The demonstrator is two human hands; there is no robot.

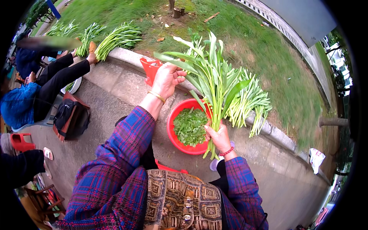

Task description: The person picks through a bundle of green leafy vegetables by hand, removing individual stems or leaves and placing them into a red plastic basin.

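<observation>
My right hand is closed around the lower stems of a bunch of leafy green vegetables, held upright with the leaves fanning out at the top. At the upper left of the bunch is my left hand, its fingers curled beside a long leaf; whether they pinch it cannot be told. Below and behind the bunch, a red plastic basin stands on the pavement and holds cut green leaves. More bunches of greens lie on the stone curb and grass behind the held one.
A red plastic bag rests at the curb. Further bunches lie at the upper left, near seated people. A black backpack leans on a wooden seat at left. A white bag hangs over the curb at right.
</observation>
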